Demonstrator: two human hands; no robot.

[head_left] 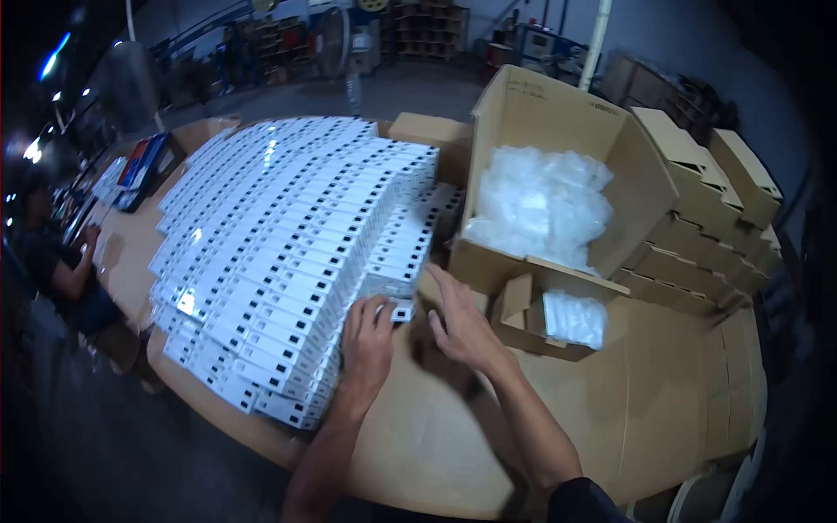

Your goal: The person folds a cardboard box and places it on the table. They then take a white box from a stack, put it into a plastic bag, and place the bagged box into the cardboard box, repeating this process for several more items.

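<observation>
Many white boxes with small dark squares on their ends form a large stepped stack (279, 235) on the table. My left hand (370, 338) rests at the stack's right front edge, its bent fingertips touching a white box (401, 309). To the right of that box is my right hand (459, 321), its fingers stretched forward and thumb apart, with nothing visible in it. A small open carton (516, 303) just right of my right hand holds clear plastic-wrapped items (574, 319).
Behind the small carton stands a big open carton (641, 166) filled with clear plastic bags (540, 205). Flattened or folded cartons (697, 227) are piled at the right. Another person (65, 270) stands at the far left beside the brown table (418, 436).
</observation>
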